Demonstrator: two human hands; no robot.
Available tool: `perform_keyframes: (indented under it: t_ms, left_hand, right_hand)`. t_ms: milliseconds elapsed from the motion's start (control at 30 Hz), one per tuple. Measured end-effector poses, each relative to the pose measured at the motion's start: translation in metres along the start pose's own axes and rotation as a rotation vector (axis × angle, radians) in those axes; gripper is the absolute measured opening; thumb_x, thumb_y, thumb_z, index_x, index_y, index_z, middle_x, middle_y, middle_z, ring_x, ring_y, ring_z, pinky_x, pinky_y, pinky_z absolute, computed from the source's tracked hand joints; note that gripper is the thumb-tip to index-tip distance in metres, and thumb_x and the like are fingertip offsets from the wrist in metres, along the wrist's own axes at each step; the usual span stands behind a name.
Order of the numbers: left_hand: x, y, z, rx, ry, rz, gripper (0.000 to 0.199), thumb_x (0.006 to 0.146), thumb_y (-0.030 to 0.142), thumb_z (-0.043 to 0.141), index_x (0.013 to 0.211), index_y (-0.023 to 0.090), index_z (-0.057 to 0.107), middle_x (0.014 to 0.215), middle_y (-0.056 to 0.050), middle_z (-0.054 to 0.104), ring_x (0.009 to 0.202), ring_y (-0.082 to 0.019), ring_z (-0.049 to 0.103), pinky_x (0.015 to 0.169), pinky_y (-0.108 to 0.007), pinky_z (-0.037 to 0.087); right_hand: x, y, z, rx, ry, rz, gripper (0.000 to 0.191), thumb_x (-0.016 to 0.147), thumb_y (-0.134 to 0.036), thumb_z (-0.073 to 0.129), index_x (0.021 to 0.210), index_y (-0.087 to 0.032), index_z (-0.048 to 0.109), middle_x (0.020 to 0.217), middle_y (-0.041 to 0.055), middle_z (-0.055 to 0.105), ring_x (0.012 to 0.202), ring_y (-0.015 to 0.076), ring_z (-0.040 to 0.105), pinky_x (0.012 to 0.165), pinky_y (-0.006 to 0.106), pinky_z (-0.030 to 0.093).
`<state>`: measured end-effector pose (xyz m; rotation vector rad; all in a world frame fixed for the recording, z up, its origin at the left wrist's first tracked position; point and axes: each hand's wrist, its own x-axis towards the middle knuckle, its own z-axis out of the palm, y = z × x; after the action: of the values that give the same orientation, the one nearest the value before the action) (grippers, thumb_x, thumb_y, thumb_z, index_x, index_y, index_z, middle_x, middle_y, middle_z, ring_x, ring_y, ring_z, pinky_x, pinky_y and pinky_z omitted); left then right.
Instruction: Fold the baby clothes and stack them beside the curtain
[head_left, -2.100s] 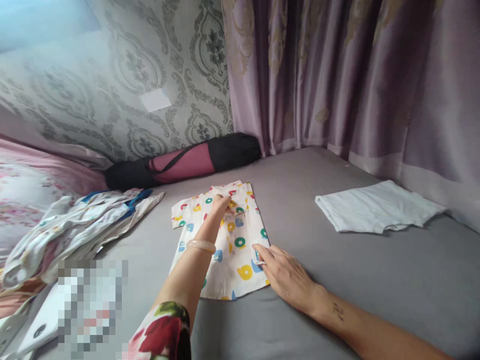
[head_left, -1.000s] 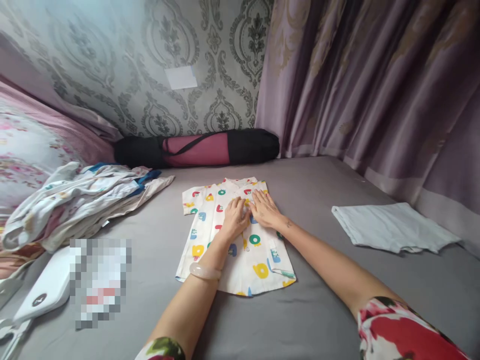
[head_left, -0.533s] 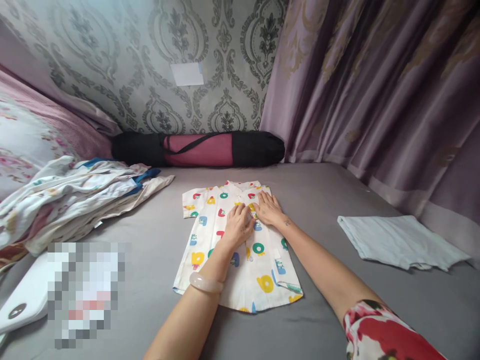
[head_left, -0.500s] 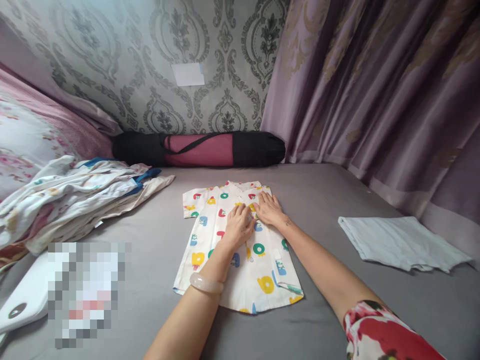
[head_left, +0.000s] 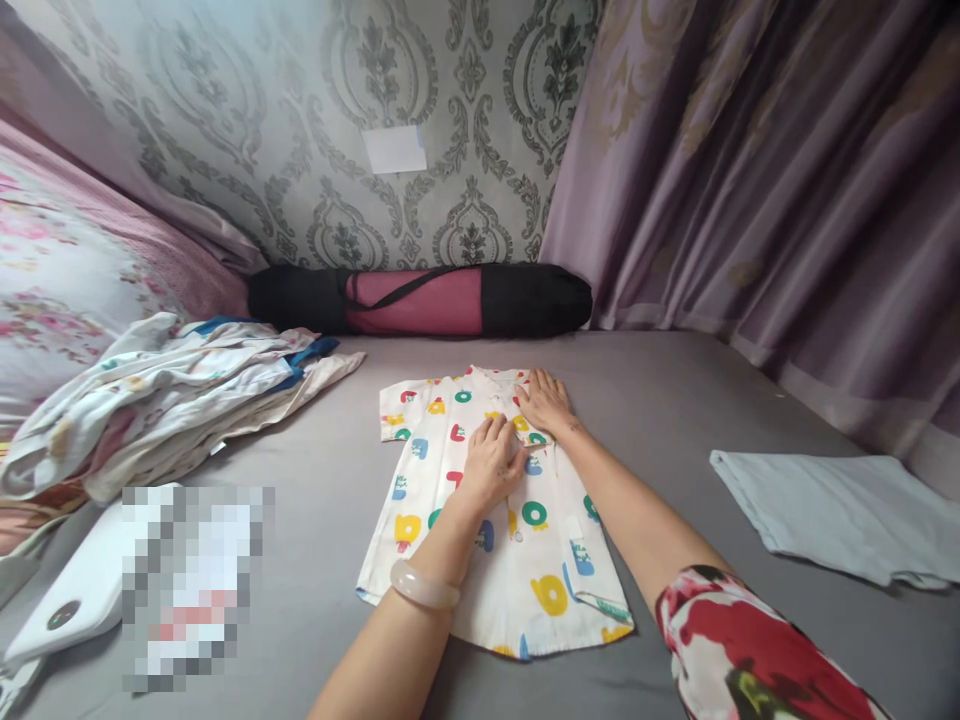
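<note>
A small white short-sleeved shirt (head_left: 420, 500) with colourful letter prints lies spread flat, collar at the far end. Its left sleeve sticks out to the side; the right sleeve is folded in over the chest. My left hand (head_left: 495, 462), a pale bangle on its wrist, rests on the middle of the shirt front with bent fingers and the thumb apart. Higher up, near the right shoulder, my right hand (head_left: 546, 402) lies flat on the cloth with its fingers stretched out. Parts of the front are hidden under both hands and the left forearm.
A pile of clothes (head_left: 187, 390) lies at the left, with a white flat object (head_left: 82, 580) and a blurred-out item (head_left: 199, 590) nearer. A folded pale cloth (head_left: 840, 510) is at the right. Along the wall lies a long black and maroon bag (head_left: 420, 302); a purple curtain (head_left: 720, 180) hangs right.
The view has turned slightly left, so everything sits further right. My right hand has slid a little up toward the shirt's shoulder. My left hand's fingers look more bent.
</note>
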<state>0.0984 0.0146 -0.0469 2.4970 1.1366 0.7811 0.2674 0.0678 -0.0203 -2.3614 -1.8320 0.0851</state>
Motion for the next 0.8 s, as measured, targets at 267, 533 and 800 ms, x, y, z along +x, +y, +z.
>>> perform_keyframes:
  t_ms: [267, 533, 800]
  left_hand:
    - [0.000, -0.003, 0.000, 0.004, 0.012, 0.033, 0.047, 0.088, 0.035, 0.055, 0.129, 0.014, 0.053, 0.140, -0.017, 0.052, 0.135, -0.034, 0.041, 0.110, -0.050, 0.037]
    - [0.004, 0.002, -0.004, -0.083, 0.087, 0.013, 0.030, 0.092, 0.032, 0.047, 0.117, 0.020, 0.058, 0.129, -0.012, 0.060, 0.128, -0.028, 0.049, 0.110, -0.048, 0.038]
    - [0.009, -0.006, -0.006, -0.054, 0.200, -0.138, 0.034, 0.079, 0.005, 0.038, 0.107, 0.016, 0.055, 0.113, -0.015, 0.061, 0.112, -0.026, 0.056, 0.099, -0.045, 0.045]
  right_hand:
    - [0.006, 0.005, 0.006, 0.022, -0.030, 0.013, 0.069, 0.099, -0.046, 0.019, 0.152, -0.001, 0.024, 0.159, 0.0171, 0.023, 0.147, 0.0270, 0.017, 0.118, 0.045, 0.012]
    - [-0.004, -0.003, -0.007, 0.028, -0.065, -0.033, 0.064, 0.100, -0.041, 0.018, 0.152, -0.005, 0.025, 0.160, 0.0156, 0.022, 0.148, 0.0256, 0.016, 0.119, 0.044, 0.012]
    - [-0.024, -0.038, 0.002, 0.077, -0.024, -0.112, 0.065, 0.100, -0.043, 0.017, 0.153, -0.005, 0.024, 0.161, 0.0132, 0.018, 0.149, 0.0223, 0.011, 0.120, 0.040, 0.006]
